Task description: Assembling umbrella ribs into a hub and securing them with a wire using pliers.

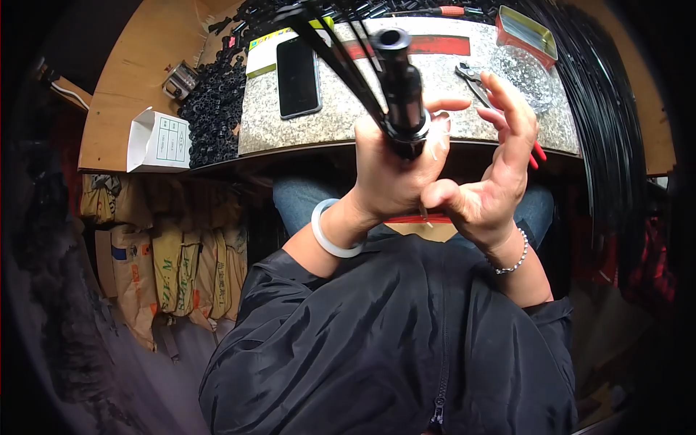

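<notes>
My left hand (pixel 388 177) is closed around the lower end of a black umbrella frame (pixel 403 90). Its round hollow tube points up toward me, and thin black ribs (pixel 337 61) fan out from it to the upper left. Beside it, my right hand (pixel 500 167) has its fingers apart and raised, the thumb reaching toward the left hand's heel. Under that thumb a small thin tip shows, too little of it to name. Behind the right fingers lie pliers (pixel 470 75) with red handles, partly hidden.
On the speckled board (pixel 341 130) lie a black phone (pixel 299 78), a red strip (pixel 444 46) and a clear dish (pixel 523 76). A tin (pixel 527 35) stands behind. Small black parts (pixel 214 109), a white box (pixel 161 141) and a metal mug (pixel 180 80) sit left; long black rods (pixel 598 116) hang right.
</notes>
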`<state>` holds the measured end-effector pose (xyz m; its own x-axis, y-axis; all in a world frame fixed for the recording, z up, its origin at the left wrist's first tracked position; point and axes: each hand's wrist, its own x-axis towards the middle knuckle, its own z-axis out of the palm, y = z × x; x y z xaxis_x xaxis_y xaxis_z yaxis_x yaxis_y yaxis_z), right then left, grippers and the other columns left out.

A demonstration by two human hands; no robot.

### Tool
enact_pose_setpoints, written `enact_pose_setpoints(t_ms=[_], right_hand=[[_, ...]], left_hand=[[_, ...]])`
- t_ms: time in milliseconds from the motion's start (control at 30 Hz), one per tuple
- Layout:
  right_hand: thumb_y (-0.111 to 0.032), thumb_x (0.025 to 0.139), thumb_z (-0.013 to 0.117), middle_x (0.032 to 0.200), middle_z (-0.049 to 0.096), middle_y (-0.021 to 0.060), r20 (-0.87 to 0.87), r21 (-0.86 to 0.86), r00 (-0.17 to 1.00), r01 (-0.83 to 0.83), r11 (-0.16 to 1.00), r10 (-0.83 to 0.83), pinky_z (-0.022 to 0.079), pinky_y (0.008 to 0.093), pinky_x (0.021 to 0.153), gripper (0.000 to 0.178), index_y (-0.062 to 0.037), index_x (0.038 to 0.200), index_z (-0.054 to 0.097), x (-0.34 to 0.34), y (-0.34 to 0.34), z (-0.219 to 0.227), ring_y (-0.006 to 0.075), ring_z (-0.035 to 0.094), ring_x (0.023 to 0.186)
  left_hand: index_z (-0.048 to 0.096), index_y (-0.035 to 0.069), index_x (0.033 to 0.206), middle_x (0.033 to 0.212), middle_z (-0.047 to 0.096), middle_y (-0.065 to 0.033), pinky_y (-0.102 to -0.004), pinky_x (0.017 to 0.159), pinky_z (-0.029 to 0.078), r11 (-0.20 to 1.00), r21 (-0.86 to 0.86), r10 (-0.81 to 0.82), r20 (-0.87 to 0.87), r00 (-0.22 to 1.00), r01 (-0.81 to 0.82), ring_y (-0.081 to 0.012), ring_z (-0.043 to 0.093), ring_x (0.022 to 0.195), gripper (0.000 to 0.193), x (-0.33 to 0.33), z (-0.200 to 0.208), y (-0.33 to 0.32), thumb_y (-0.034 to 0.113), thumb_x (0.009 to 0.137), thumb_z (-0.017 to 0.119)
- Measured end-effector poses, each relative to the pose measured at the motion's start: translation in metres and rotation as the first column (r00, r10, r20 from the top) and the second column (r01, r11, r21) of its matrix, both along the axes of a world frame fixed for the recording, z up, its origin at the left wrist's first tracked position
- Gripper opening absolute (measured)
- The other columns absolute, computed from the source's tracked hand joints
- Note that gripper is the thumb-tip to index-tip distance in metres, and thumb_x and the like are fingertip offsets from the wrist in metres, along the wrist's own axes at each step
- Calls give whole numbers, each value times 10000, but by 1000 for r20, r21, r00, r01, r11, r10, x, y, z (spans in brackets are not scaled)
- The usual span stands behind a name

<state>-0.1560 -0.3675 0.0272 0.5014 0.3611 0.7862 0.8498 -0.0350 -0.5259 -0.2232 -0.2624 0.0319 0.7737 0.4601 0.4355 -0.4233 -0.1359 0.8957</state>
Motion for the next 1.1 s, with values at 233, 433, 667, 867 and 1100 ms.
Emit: enact_pose_setpoints(t_ms=[233, 433, 667, 867, 1100], right_hand=[[-192, 800, 697, 1070, 579, 114, 66, -163, 996, -45, 986, 56, 369, 320, 879, 203, -42, 927, 646, -10, -10, 28, 216, 468, 996], [-65, 697, 744, 834, 577, 32, -64, 24, 996, -65, 998, 66, 372, 310, 730, 161, -82, 829, 654, -15, -5, 10, 197, 480, 804], [-88, 618, 778, 858, 574, 4, 303, 28, 952, -64, 998, 53, 416, 296, 693, 272, -125, 873, 694, -1, -12, 18, 185, 483, 821], [-81, 622, 722, 839, 595, 6, 451, -145, 890, -4, 989, 70, 418, 279, 666, 302, -101, 922, 693, 9, -21, 31, 178, 497, 791], [-112, 860, 616, 676, 573, -39, -884, 255, 237, -478, 841, 403, 361, 159, 491, 116, -1, 869, 646, 10, -24, 29, 15, 447, 513]], left_hand=[[616, -76, 958, 1012, 648, -186, -270, 717, 517, 995, -19, -93, 104, 990, 95, -145, 632, 818, 143, 1, -11, 6, 18, 863, 567], [623, -87, 981, 953, 665, -132, -187, 519, 419, 996, -82, 36, 22, 999, -34, -35, 530, 612, 162, 5, -6, -3, -15, 864, 536], [627, -77, 1012, 753, 640, -64, -173, 462, 355, 976, -220, -12, -17, 1000, 8, -10, 479, 551, 187, 0, -1, -4, -25, 860, 531], [610, -78, 1056, 558, 544, -2, -175, 378, 281, 984, -174, -38, -106, 994, 19, -12, 410, 416, 221, -1, -3, -3, 8, 873, 522], [580, -113, 1073, 645, 593, -28, -161, 408, 309, 999, -3, -35, 42, 999, 35, -4, 439, 461, 259, 9, -12, 1, -19, 846, 500]])
